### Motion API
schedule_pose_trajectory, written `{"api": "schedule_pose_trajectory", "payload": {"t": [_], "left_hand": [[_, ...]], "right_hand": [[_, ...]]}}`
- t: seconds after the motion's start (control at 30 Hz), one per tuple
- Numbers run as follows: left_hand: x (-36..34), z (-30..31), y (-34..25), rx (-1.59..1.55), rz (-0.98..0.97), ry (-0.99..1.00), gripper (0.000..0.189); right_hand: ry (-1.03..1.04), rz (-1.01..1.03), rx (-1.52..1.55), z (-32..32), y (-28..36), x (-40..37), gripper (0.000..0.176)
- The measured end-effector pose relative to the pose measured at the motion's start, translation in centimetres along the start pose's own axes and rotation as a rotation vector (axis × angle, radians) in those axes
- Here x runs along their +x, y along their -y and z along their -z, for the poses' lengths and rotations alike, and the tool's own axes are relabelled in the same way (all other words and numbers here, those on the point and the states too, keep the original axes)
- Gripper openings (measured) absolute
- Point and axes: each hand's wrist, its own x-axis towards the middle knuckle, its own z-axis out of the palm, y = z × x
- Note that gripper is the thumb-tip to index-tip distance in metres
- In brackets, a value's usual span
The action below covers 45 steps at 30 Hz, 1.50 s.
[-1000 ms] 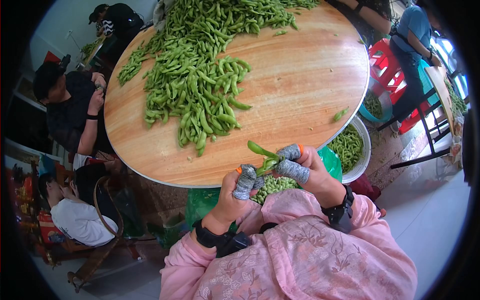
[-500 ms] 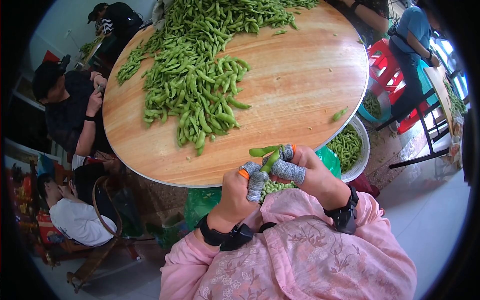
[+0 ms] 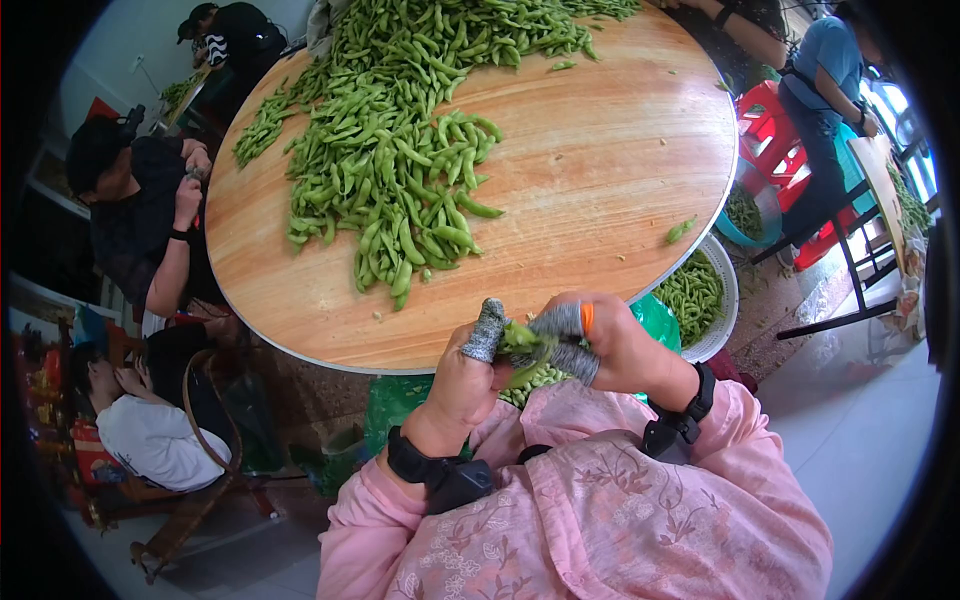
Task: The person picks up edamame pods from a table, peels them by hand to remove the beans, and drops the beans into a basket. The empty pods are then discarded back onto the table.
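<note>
In front of the table edge, my left hand [image 3: 462, 380] is closed, its thumb in a grey knitted finger cover pressed toward green soybean pods [image 3: 518, 342]. My right hand [image 3: 618, 345], with grey finger covers and an orange band, meets it at the pods; its fingertips are smeared by motion but look closed on them. How many pods lie between the hands cannot be made out. Just below the hands, pale green shelled beans [image 3: 540, 378] show in part, and green plastic [image 3: 400, 400] hangs beside them. A large heap of soybean pods [image 3: 390, 170] lies on the round wooden table [image 3: 600, 170].
A white basket [image 3: 733, 300] of pods stands under the table's right edge, with a blue-rimmed basin [image 3: 770, 235] and red stools [image 3: 765, 125] beyond. People sit at the left, one in black [image 3: 140, 220], one in white [image 3: 160, 440]. Another person in blue [image 3: 830, 60] is at the right.
My left thumb has lifted and straightened, and the left hand has shifted slightly left. My right fingers have moved and blur. The pod that stuck out above the hands no longer shows there.
</note>
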Motion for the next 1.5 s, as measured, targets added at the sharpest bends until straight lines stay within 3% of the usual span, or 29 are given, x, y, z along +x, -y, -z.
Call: {"api": "schedule_pose_trajectory", "payload": {"t": [0.07,0.2,0.27,0.4,0.5,0.6,0.67,0.8,0.87,1.0,1.07,1.17,1.5], "left_hand": [[-0.2,0.0,-0.5,0.165,0.019,0.045,0.036],[-0.3,1.1,0.2,0.023,-0.018,0.074,0.026],[-0.6,-0.2,-1.2,0.482,-0.244,0.351,0.017],[0.1,0.9,-1.1,0.641,-0.224,0.298,0.011],[-0.4,0.1,-1.3,0.554,-0.193,0.281,0.010],[-0.4,0.6,-0.9,0.604,-0.201,0.300,0.014],[-0.4,0.5,-0.5,0.442,-0.139,0.206,0.014],[-0.3,0.3,0.2,0.399,-0.133,0.177,0.014],[-0.4,0.4,0.3,0.396,-0.112,0.200,0.015],[-0.6,0.4,-0.3,0.439,-0.130,0.274,0.014],[-0.6,-0.1,-0.3,0.359,-0.236,0.249,0.013],[0.2,0.5,0.3,0.604,-0.395,0.276,0.016],[-0.7,-0.4,-1.0,0.507,-0.283,0.151,0.012]], "right_hand": [[-0.030,-0.387,0.497,-0.3,0.2,-0.2,0.012],[-0.053,-0.510,0.630,-0.4,-0.2,-0.4,0.012],[-0.051,-0.547,0.603,-0.5,-0.2,-0.5,0.012],[-0.037,-0.492,0.569,-0.4,-0.2,-0.4,0.012],[-0.079,-0.535,0.789,-0.6,-0.6,-0.6,0.011],[-0.054,-0.490,0.649,-0.6,-0.4,-0.7,0.011],[0.005,-0.397,0.418,-0.1,0.3,-0.3,0.013],[0.021,-0.392,0.378,0.1,0.9,-0.1,0.014],[-0.072,-0.516,0.585,-0.7,0.2,-0.7,0.013],[-0.101,-0.546,0.632,-0.7,-0.2,-1.0,0.013],[-0.095,-0.602,0.554,-0.6,-0.1,-0.9,0.013],[-0.055,-0.531,0.394,-0.8,0.2,-0.7,0.010],[-0.007,-0.422,0.309,-0.3,1.5,0.0,0.005]]}}
